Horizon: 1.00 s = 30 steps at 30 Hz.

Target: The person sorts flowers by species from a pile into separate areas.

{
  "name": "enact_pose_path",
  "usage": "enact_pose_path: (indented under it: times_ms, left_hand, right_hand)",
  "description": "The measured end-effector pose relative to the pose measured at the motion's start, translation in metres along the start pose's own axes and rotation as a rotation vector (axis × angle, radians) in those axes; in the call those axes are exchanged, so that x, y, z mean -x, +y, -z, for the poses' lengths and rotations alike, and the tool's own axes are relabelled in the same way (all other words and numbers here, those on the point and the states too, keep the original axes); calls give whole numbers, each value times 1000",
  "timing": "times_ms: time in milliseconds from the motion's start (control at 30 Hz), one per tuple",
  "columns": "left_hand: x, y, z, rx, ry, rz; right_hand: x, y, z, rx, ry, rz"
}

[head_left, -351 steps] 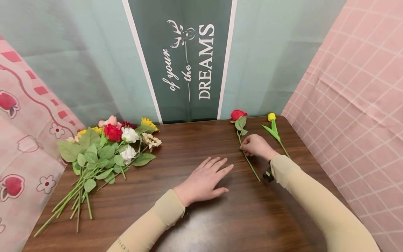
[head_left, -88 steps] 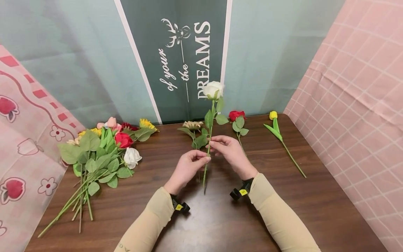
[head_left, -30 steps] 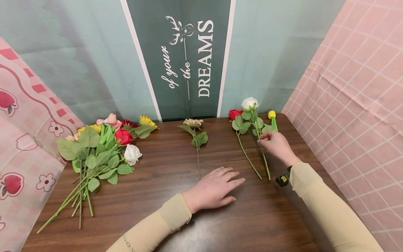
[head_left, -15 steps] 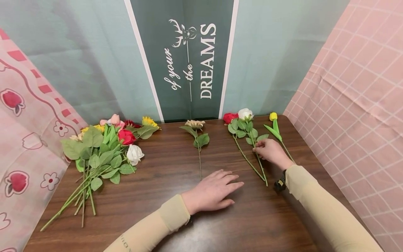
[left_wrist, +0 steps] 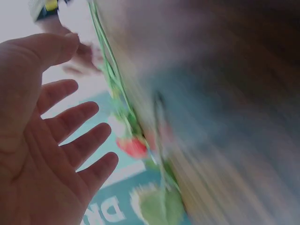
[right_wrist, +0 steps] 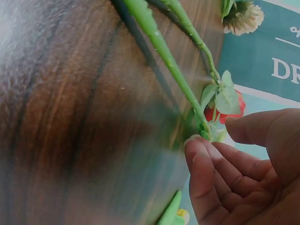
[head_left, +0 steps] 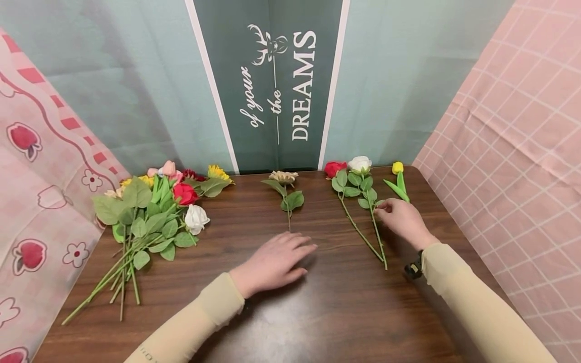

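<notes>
The white rose [head_left: 360, 164] is lying on the brown table [head_left: 345, 312] at about one o'clock from the table's middle, its bloom pointing toward the back wall and its stem [head_left: 378, 237] running down toward the near edge. The right hand [head_left: 401, 220] is resting at the upper part of that stem, fingers curled with the fingertips [right_wrist: 197, 145] touching the stem just below a leaf; the right wrist view is partly blurred, so it seems a light touch rather than a firm pinch, but I cannot tell for sure. A red rose [head_left: 333, 169] is lying just beside the white one at its nine o'clock side, the two stems meeting near their lower ends. A yellow tulip [head_left: 398, 168] is lying at the three o'clock side of the white rose, its lower stem hidden behind the right hand.

The left hand [head_left: 274, 261] is hovering or resting palm down near the table's middle, fingers spread and straight, holding nothing. A beige flower [head_left: 283, 177] is lying at twelve o'clock from it, its stem end close to the fingertips. A bunch of mixed flowers [head_left: 154, 212] is lying well apart at the table's nine o'clock side.
</notes>
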<state>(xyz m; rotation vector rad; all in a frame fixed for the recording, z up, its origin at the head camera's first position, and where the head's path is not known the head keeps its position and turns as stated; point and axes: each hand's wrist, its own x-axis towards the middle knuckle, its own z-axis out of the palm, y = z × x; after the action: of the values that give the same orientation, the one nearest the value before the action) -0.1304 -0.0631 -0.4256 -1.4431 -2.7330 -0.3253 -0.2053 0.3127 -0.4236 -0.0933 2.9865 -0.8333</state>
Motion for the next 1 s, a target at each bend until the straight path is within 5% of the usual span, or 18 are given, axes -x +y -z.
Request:
enact_pose_path:
  times_ms: [233,533,667,800,1000]
  left_hand:
    - [61,-61,21,-25,119,272]
    - [175,-128,73,-100,316,672]
    - [223,-150,91,-63,269,847]
    - [259,-165,93,17,121,946]
    - [280,-167,88,97,4,1020]
  right_hand:
    - [2,-28,-10,37,58,133]
    - [14,-120,-61,99,-39,444]
    - [20,-163,-91,140,-113,601]
    - [27,-203,-121,217,-184,756]
    - [34,-250,-156,340,-245,885]
